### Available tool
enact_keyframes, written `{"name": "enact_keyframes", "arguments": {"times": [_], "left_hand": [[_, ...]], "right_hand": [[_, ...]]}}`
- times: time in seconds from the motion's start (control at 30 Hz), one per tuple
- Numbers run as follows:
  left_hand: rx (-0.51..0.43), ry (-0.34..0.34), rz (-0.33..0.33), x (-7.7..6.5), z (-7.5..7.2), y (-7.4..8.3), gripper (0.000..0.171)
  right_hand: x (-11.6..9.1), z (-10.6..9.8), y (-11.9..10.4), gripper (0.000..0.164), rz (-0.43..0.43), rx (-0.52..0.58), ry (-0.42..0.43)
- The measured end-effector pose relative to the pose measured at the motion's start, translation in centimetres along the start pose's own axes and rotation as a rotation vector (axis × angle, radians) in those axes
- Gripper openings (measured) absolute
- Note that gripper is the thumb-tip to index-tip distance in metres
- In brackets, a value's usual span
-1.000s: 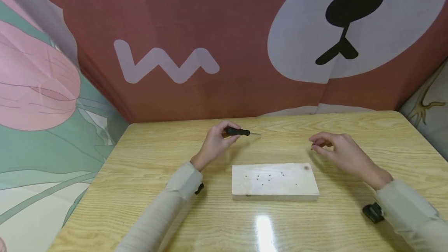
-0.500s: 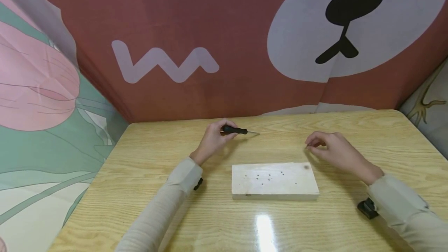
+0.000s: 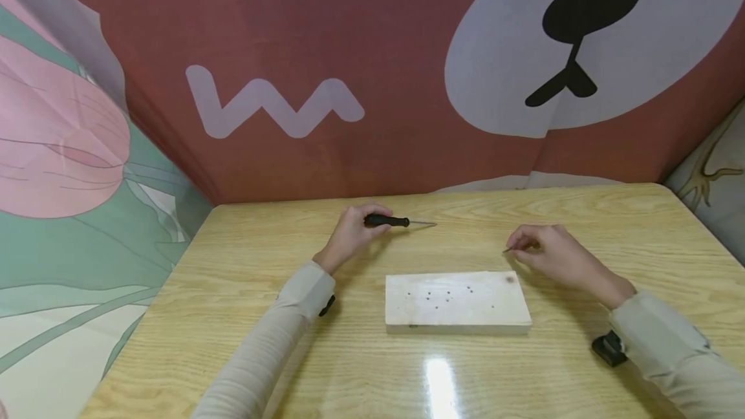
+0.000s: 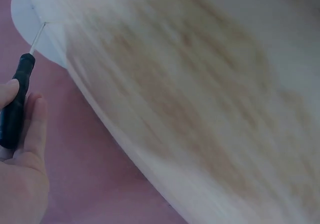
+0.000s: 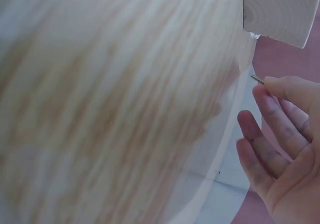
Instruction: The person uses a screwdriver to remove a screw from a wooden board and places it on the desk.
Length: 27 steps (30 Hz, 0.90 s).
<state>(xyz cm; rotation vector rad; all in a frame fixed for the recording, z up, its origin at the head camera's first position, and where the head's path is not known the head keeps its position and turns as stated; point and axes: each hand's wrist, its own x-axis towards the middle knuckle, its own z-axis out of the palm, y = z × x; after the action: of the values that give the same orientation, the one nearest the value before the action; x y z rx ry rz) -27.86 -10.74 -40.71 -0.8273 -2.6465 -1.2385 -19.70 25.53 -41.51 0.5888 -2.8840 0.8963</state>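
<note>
My left hand [image 3: 351, 236] grips a screwdriver [image 3: 387, 220] by its black handle, above the table beyond the board's left end. Its thin metal shaft points right; in the left wrist view the thumb presses along the handle of the screwdriver [image 4: 15, 104]. Between thumb and forefinger, my right hand [image 3: 550, 252] pinches a small screw [image 5: 256, 79], whose threaded end sticks out; its head is hidden by the fingertips. Between the hands and nearer the front lies a pale wooden board [image 3: 465, 315], flat on the table, with several small dark holes or spots on top.
The wood-grain table [image 3: 279, 238] spreads under both hands. Behind it hangs a reddish-brown cloth [image 3: 401, 141] with a cartoon animal, and a floral cloth [image 3: 64, 147] is at the left. A small black device [image 3: 608, 348] sits under the right cuff.
My right hand has moved slightly left with the screw, whose end now shows more clearly. The left hand has shifted a little left with the screwdriver. The board stays put.
</note>
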Motion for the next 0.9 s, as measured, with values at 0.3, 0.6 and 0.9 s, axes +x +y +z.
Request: {"name": "enact_keyframes", "arguments": {"times": [0.3,0.6,0.9], "left_hand": [[0.031,-0.067,-0.059,0.15,-0.01,-0.46,0.032],[0.143,-0.143,-0.132,0.33,0.04,-0.65,0.029],[0.304,-0.192,-0.167,0.30,0.50,-0.62,0.026]], "right_hand": [[-0.02,-0.12,0.16,0.007,0.005,-0.001,-0.065],[-0.06,-0.13,0.38,0.006,0.022,-0.008,-0.136],[-0.15,-0.11,0.42,0.007,0.030,-0.021,-0.152]]}}
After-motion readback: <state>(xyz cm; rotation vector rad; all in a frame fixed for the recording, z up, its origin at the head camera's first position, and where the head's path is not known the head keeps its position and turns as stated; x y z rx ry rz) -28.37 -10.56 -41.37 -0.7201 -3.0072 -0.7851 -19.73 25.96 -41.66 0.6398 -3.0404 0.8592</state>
